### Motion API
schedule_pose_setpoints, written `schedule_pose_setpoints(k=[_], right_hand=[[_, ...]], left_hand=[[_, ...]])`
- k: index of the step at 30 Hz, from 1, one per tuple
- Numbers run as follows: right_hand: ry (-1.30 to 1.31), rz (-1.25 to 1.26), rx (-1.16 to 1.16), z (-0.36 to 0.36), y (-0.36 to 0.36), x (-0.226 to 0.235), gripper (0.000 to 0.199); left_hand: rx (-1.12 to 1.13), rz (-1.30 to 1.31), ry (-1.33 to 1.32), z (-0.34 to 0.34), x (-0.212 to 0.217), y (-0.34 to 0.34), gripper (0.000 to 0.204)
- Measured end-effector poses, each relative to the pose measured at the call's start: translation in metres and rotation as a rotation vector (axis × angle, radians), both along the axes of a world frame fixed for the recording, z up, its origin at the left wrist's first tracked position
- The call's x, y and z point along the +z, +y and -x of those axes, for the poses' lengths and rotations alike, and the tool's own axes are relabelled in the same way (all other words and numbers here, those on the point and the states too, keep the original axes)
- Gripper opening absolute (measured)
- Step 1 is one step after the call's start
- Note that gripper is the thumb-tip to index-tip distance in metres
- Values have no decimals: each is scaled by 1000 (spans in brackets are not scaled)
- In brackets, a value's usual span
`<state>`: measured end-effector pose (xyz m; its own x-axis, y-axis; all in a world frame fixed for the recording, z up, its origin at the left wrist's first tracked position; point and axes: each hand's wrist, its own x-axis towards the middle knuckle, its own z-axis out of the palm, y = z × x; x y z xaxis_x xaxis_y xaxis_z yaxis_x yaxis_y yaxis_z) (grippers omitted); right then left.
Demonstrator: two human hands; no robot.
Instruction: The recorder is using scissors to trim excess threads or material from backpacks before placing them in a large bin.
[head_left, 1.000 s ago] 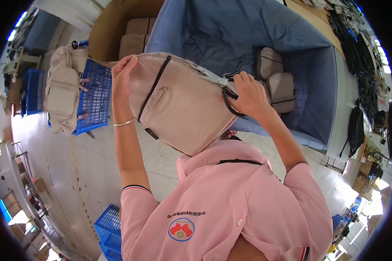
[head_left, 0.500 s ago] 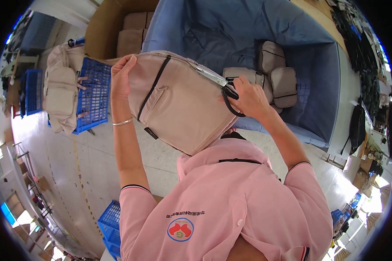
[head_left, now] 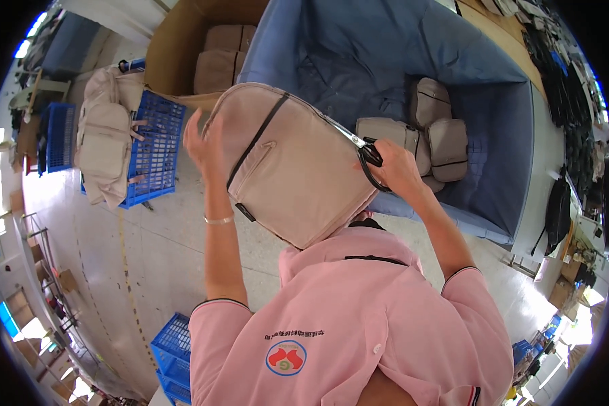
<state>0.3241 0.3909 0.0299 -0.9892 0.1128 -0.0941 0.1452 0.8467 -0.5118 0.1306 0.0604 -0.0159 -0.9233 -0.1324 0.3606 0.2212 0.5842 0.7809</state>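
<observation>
A beige backpack panel [head_left: 304, 172] with a black zipper across it and a small black tag at its side lies in front of my chest. My right hand [head_left: 398, 168] is closed round the black handles of a pair of scissors [head_left: 370, 159]. The scissors' metal blades lie along the panel's upper right edge. At the panel's left edge is my left hand [head_left: 208, 150], its fingers spread and a little blurred, gripping nothing. Whether its fingertips touch the fabric I cannot tell.
Beyond the panel stands a large bin lined in blue cloth [head_left: 494, 183], with several beige pouches [head_left: 448, 145] inside. A cardboard box [head_left: 166, 64] holding beige pieces adjoins it. Beige backpacks [head_left: 105, 145] hang over a blue crate [head_left: 157, 145] at left. Blue crates [head_left: 172, 338] stand lower left.
My left hand has let go of the panel's upper left edge, and its fingers have spread. The panel and the scissors have shifted slightly to the right in view.
</observation>
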Motion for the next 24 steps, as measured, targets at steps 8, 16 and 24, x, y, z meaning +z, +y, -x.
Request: schedule_pose_setpoints(k=[8,16,24], right_hand=[[-21,193,-160,1,-4,-28,46],[-157,938,-434,16,-31,-19,45],[45,1161,-688,-10,-30,-11,52]], left_hand=[[274,-1224,-962,-196,-81,-39,66],[125,-1158,-866,-164,-35,-44,41],[-72,-1119,-472,-15,82,-47,60]])
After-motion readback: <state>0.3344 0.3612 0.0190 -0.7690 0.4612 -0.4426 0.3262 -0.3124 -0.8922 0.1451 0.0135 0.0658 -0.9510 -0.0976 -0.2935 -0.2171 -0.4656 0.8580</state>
